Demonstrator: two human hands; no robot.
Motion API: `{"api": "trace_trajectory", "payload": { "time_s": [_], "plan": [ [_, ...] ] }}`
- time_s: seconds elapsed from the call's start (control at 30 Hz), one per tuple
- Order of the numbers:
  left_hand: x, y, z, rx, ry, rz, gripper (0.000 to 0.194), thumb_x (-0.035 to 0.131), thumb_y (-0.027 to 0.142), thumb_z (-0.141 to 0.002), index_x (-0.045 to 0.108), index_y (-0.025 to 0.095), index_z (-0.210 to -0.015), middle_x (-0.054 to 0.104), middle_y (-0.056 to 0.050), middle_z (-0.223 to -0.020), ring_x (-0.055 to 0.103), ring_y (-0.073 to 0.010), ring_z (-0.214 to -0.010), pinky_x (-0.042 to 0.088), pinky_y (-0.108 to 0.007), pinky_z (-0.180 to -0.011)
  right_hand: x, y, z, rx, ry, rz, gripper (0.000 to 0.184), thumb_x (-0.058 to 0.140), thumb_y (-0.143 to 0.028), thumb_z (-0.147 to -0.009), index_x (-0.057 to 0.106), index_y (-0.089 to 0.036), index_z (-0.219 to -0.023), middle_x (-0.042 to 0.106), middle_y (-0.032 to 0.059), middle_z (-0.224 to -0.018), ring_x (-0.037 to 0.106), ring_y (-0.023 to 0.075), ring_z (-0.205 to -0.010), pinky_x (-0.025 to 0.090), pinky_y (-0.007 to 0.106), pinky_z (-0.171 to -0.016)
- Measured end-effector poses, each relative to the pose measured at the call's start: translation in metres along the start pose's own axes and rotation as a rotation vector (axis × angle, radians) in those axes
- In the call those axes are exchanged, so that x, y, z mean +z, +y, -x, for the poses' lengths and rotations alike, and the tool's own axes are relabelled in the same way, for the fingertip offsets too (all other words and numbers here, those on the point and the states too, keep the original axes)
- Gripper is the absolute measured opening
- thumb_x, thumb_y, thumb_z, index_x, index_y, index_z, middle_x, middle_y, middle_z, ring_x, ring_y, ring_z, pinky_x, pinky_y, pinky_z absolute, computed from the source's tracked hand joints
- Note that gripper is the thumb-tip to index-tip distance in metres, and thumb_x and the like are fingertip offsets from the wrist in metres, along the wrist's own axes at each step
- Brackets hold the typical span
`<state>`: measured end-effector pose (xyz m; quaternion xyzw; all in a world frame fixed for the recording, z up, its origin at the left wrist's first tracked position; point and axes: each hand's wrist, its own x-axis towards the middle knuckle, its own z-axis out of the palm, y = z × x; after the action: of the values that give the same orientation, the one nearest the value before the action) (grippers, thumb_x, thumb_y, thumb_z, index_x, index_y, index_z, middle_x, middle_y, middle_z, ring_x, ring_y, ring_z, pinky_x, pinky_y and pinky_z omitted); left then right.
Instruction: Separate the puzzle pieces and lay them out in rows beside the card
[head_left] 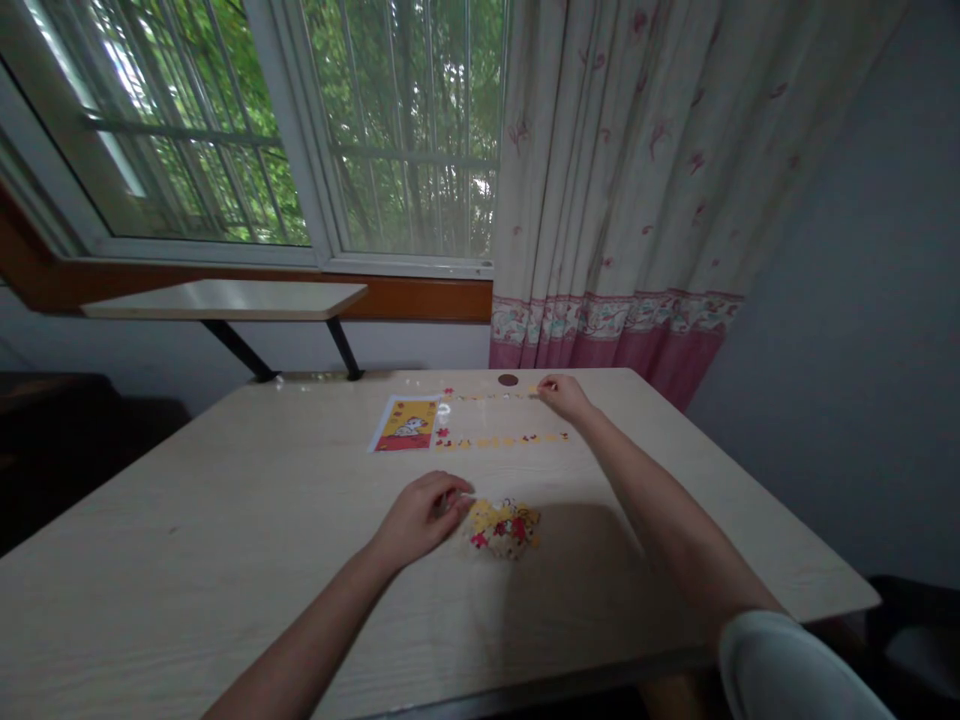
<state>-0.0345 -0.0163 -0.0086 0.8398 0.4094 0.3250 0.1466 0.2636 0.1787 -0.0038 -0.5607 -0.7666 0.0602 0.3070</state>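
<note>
My right hand point(566, 397) reaches to the far side of the table, finger and thumb pinched on a small yellow puzzle piece at the right end of the upper row of pieces point(491, 397). Beside a loose pile of yellow, red and pale puzzle pieces point(504, 528) rests my left hand point(424, 515). Its fingers are curved and apart from the thumb, with nothing visible between them. A second row of pieces point(502, 440) lies nearer to me. To the left of both rows is a picture card point(409, 424) with a white animal on yellow and red.
A dark round disc point(508, 380) lies near the table's back edge. The pale wooden table point(247, 520) meets the wall under a window. A raised shelf point(225, 297) on black brackets stands at back left, and a patterned curtain point(615, 200) hangs at back right.
</note>
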Motion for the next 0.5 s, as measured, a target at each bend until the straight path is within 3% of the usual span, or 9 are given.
{"api": "trace_trajectory", "payload": {
  "time_s": [0.27, 0.5],
  "plan": [
    [0.0, 0.0, 0.0, -0.015, -0.005, 0.004, 0.018, 0.048, 0.031, -0.084, 0.061, 0.019, -0.088, 0.06, -0.003, -0.073, 0.054, -0.0132, -0.065, 0.043, -0.025, -0.06, 0.023, 0.026, -0.012, 0.099, -0.067, 0.047, 0.016, 0.058, -0.022, -0.073, 0.07, -0.013, -0.08, 0.068, 0.0073, -0.078, 0.057, 0.0139, -0.07, 0.039, 0.022, -0.065],
    [0.002, -0.003, 0.0, -0.02, -0.02, 0.002, 0.02, 0.047, 0.032, -0.085, 0.061, 0.018, -0.089, 0.06, -0.003, -0.075, 0.053, -0.0135, -0.067, 0.042, -0.026, -0.063, 0.03, 0.023, -0.016, 0.157, -0.076, 0.069, 0.018, 0.057, -0.023, -0.074, 0.07, -0.016, -0.086, 0.069, 0.0054, -0.083, 0.06, 0.0144, -0.077, 0.041, 0.02, -0.068]
  ]
}}
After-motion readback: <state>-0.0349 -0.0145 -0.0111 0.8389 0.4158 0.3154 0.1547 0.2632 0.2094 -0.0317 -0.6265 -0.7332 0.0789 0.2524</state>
